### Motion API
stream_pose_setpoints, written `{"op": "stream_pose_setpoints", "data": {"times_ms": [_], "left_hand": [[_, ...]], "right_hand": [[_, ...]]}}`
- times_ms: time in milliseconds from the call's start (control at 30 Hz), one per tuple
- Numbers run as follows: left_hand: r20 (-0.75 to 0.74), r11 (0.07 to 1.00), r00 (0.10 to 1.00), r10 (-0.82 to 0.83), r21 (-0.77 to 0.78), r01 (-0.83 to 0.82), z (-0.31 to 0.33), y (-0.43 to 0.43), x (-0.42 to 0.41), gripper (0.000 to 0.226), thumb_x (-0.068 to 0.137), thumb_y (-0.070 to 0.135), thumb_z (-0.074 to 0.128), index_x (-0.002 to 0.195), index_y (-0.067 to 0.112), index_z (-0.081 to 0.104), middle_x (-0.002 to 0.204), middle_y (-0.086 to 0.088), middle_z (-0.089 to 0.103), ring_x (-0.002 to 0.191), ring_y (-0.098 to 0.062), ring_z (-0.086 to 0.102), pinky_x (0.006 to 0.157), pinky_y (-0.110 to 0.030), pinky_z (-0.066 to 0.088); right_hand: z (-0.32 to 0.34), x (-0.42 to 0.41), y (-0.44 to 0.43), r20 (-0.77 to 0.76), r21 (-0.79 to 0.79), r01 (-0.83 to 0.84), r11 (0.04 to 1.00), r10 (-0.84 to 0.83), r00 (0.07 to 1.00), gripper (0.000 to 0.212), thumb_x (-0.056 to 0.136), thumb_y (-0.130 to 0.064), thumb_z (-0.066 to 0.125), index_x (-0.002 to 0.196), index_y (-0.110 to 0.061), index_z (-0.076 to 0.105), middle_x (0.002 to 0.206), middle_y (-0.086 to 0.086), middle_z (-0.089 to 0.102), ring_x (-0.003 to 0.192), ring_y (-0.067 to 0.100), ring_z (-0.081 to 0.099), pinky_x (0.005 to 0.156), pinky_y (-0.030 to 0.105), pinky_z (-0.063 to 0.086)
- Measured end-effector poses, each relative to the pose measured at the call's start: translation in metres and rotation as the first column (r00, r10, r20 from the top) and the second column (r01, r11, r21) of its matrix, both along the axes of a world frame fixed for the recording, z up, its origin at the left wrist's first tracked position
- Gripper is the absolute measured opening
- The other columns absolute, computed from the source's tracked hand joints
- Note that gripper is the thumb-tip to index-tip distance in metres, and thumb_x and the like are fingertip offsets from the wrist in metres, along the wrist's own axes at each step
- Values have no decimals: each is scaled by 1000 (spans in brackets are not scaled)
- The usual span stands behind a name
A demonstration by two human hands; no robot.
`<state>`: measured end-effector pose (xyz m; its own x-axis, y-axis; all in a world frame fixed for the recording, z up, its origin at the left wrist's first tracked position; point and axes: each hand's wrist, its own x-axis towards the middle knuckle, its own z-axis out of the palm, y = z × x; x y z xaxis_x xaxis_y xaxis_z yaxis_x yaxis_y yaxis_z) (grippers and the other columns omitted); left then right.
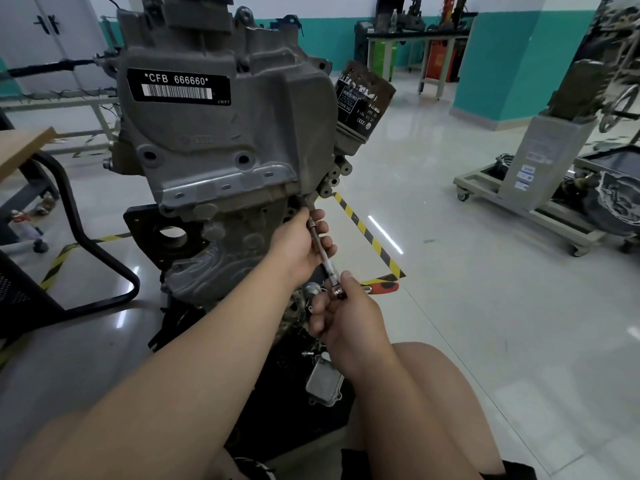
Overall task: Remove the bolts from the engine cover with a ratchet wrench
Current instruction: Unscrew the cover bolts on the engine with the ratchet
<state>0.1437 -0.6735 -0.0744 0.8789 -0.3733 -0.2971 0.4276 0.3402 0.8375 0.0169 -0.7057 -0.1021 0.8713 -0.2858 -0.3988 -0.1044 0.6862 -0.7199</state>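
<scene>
A grey cast engine cover [221, 133] with a black barcode label stands upright in front of me. A ratchet wrench [323, 256] with a long extension bar reaches up to a bolt [304, 201] at the cover's lower right corner. My left hand [299, 245] wraps the extension bar just below the bolt. My right hand [346, 315] grips the ratchet head; its orange and black handle [384, 288] sticks out to the right. The socket end is partly hidden by my left fingers.
A black oil filter [363, 105] juts out to the cover's right. A small metal cooler part [323, 381] lies on the black base below. Yellow-black floor tape [367, 233] runs right of the engine. A black chair frame [86, 244] stands left; a wheeled engine stand [530, 199] stands far right.
</scene>
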Motion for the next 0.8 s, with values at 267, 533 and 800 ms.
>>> {"op": "stream_pose_setpoints", "data": {"times_ms": [267, 533, 800], "left_hand": [[23, 997, 1000, 9, 73, -11, 4, 1, -2, 34, 104, 33, 35, 79, 18, 53, 47, 8, 48, 35, -11, 43, 46, -20, 45], [87, 987, 993, 74, 138, -85, 5, -4, -3, 30, 103, 30, 38, 79, 16, 49, 42, 9, 46, 31, -8, 38, 42, -16, 41], [110, 975, 986, 126, 168, -143, 2, -5, -2, 30, 100, 31, 46, 76, 15, 54, 45, 7, 45, 33, -8, 38, 39, -16, 39]], "right_hand": [[7, -7, -4, 101, 396, -159, 904, 129, 986, 45, 99, -49, 35, 86, -11, 56, 50, -5, 42, 36, 11, 35, 45, 19, 37], [9, -9, -3, 109, 464, -176, 868, 141, 984, 46, 99, -48, 37, 84, -10, 58, 49, -5, 41, 35, 11, 36, 43, 18, 39], [2, -4, 2, -17, -153, -66, 986, 64, 998, 36, 103, -38, 38, 88, -11, 56, 52, 4, 55, 37, 17, 46, 39, 18, 39]]}}
